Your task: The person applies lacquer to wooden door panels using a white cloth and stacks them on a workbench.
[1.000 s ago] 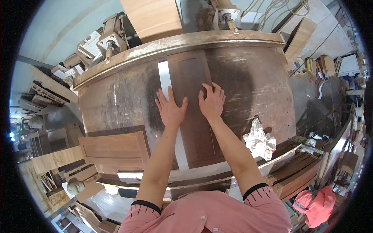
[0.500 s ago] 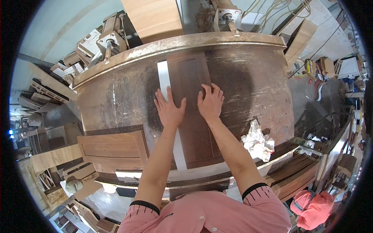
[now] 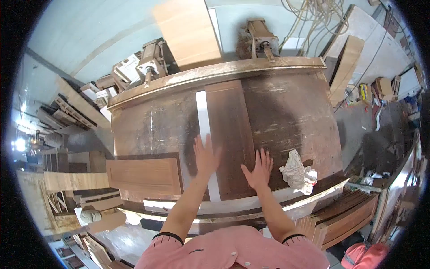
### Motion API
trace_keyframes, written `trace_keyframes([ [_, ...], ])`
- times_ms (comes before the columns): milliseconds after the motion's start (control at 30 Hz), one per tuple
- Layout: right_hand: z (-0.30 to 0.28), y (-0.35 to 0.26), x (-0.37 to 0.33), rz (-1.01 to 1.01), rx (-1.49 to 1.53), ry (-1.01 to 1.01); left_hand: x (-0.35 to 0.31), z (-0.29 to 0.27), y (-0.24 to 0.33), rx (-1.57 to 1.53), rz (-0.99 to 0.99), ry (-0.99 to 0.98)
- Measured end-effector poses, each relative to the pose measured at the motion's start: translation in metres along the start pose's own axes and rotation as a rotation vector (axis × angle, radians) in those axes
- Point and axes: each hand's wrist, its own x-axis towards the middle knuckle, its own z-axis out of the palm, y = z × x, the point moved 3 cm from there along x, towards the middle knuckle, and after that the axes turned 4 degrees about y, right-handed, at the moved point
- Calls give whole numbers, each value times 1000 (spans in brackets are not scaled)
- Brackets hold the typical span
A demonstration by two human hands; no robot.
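A long dark wooden panel door (image 3: 229,121) lies lengthwise on the worn brown workbench (image 3: 293,112). Along its left side runs a narrow white strip (image 3: 203,110). My left hand (image 3: 206,157), somewhat blurred, is over the strip and the panel's left edge with its fingers spread. My right hand (image 3: 260,170) is at the panel's right edge, fingers apart and pointing away from me. Neither hand grips anything. Whether the palms press down or hover cannot be told. Close to my right hand lies a crumpled white cloth or paper (image 3: 298,172).
A second, smaller wooden panel (image 3: 143,177) lies at the bench's near left. A raised wooden rail (image 3: 215,76) closes the far edge, with two clamp cylinders (image 3: 151,67) behind it. Stacked dark boards (image 3: 349,215) stand at the near right, and a red cloth item (image 3: 365,256) is below them.
Both hands have slid toward me along the panel, the right one farther. My view has shifted, so the bench appears lower. The panel and strip stay side by side.
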Motion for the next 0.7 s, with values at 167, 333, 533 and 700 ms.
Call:
trace_keyframes([
  [167,2,19,-36,96,94,58,-76,-24,10,-58,-8,-102],
  [333,-62,-12,-26,402,370,-59,-103,-38,-10,-257,-18,-104],
  [533,-144,-66,-56,-64,299,-50,-61,-49,28,-889,-227,-255],
  [700,-84,-50,-110,37,551,-256,-1,-23,98,-1059,-256,-314],
])
